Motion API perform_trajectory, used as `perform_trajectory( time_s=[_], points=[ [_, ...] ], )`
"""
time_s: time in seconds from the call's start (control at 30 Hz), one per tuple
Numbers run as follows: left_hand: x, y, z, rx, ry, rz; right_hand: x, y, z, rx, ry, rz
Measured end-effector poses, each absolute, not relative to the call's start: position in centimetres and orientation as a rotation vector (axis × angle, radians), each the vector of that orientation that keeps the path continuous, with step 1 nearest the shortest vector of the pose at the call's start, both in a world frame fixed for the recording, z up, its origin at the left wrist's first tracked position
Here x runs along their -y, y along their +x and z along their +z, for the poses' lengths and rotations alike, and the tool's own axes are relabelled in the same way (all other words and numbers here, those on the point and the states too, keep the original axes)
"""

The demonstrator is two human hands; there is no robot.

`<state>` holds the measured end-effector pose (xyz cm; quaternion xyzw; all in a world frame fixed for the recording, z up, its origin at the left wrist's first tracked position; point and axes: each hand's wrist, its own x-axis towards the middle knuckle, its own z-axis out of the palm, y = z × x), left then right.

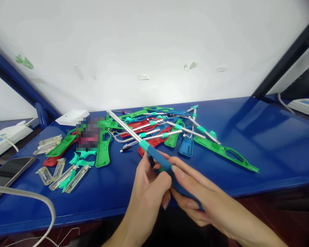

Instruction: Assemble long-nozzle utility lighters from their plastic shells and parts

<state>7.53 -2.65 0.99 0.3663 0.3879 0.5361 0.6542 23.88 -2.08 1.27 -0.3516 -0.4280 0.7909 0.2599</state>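
Note:
Both hands hold one blue plastic handle (158,156) above the front of the table. A silver metal rod (126,127) sticks out of it toward the back left, with teal tape (144,145) around the joint. My left hand (150,192) is closed around the handle's upper part, near the tape. My right hand (198,192) grips the lower part, its thumb lying along the top. The palms hide much of the handle. Behind it lie green handle shells (103,152), red shells (157,139), blue shells (186,145) and silver rods (186,129) with thin white wires.
Clear plastic tubes (77,178) and teal tape scraps (86,161) lie at the left, beside a phone (10,171). A white cable (45,200) loops across the front left. A long green shell (226,152) lies at the right. A white wall (154,51) stands behind the blue table (273,151).

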Motion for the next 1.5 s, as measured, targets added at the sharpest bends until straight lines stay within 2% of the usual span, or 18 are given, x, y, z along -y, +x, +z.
perform_trajectory(
  time_s=[0.23, 0.77, 1.5],
  points=[
    [2.8, 6.9, 0.6, -0.789, 0.837, 1.196, 0.9, 24.5, 1.3, 0.914, -0.793, 2.329],
    [2.7, 7.0, -0.9, -0.743, 0.925, 1.163, 1.2, 24.2, 0.7, 0.961, -0.832, 2.23],
    [2.8, 7.0, -1.5, -0.75, 0.958, 1.155, 1.1, 24.7, 0.6, 0.894, -0.835, 2.268]
  ],
)
